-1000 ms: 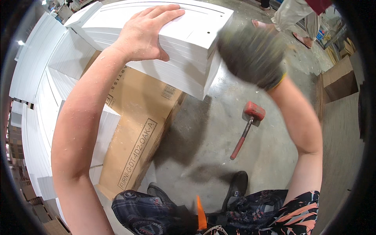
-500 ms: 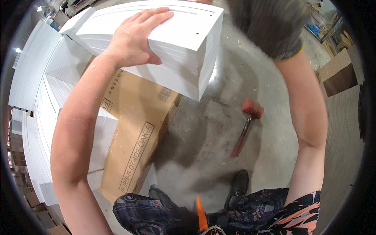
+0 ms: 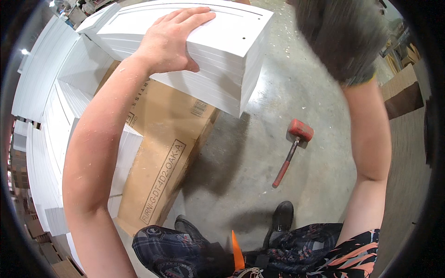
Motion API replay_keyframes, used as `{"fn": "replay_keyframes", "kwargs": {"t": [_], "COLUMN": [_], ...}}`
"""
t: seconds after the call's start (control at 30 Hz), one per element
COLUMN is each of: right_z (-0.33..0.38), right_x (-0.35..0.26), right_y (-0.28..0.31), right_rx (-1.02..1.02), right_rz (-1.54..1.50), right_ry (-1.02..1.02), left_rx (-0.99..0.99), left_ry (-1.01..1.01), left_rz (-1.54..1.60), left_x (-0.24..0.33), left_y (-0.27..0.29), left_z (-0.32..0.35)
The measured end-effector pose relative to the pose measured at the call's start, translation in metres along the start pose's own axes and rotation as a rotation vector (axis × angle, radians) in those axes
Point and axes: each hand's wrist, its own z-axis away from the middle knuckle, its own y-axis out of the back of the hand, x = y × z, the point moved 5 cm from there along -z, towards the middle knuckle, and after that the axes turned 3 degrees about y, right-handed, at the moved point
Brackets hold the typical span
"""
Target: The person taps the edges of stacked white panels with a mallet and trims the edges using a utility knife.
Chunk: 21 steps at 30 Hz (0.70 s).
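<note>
Figure: I am pressing my left hand (image 3: pixel 169 44), fingers spread flat, on the stack of white panels (image 3: pixel 218 51) resting over the cardboard box (image 3: pixel 171 139). My gloved right hand (image 3: pixel 343 37) is blurred, grip unclear. Stack likely heavy, stiff, smooth-faced; best gripped under its edges.

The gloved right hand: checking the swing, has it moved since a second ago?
Yes. The right hand in the dark grey glove has risen toward the picture's top edge, farther from the red-headed mallet lying on the concrete floor.
</note>
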Motion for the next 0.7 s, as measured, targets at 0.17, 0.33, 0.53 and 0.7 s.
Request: {"fn": "replay_keyframes", "kwargs": {"t": [0.17, 0.33, 0.53, 0.7], "right_z": [0.076, 0.156, 0.141, 0.079], "right_x": [-0.131, -0.175, -0.169, -0.107], "right_y": [-0.068, -0.111, -0.125, -0.092], "right_rx": [-0.675, -0.898, -0.683, -0.470], "right_rz": [-0.560, -0.666, -0.544, -0.190], "right_ry": [0.014, -0.034, 0.054, 0.296], "left_rx": [0.030, 0.050, 0.030, 0.037], "left_ry": [0.000, 0.006, 0.005, -0.048], "left_rz": [-0.055, -0.019, -0.001, 0.023], "left_x": [-0.008, -0.004, -0.005, -0.004], "left_y": [0.000, -0.004, 0.000, -0.005], "left_z": [0.005, 0.002, 0.001, -0.002]}}
